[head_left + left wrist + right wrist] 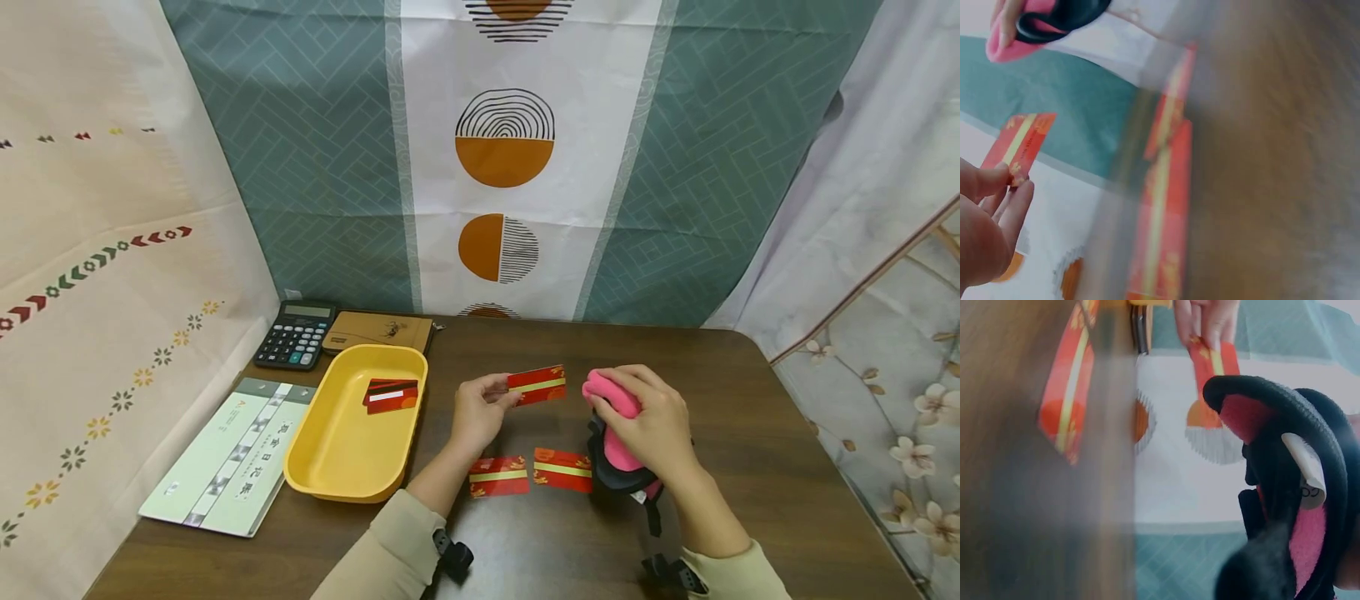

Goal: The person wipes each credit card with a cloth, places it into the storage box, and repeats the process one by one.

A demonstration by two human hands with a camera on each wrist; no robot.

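In the head view my left hand [478,414] pinches a red card [537,385] with a yellow stripe by its left end, above the table. My right hand [654,421] grips a folded, soft pink-and-black fabric item [619,450]. The right wrist view shows its black edging [1329,434], pink inner side [1307,547] and a white tag [1305,469]. Below, on the table, lie two more red striped cards, a left one [498,477] and a right one [562,470], side by side. The left wrist view shows the held card [1022,140] between thumb and fingers.
A yellow tray [341,446] stands to the left with red cards [392,395] in it. Beyond it are a calculator [296,335] and a brown notebook [378,328]. A pale green account book [228,454] lies at the far left. Patterned cloth [337,167] hangs behind the table.
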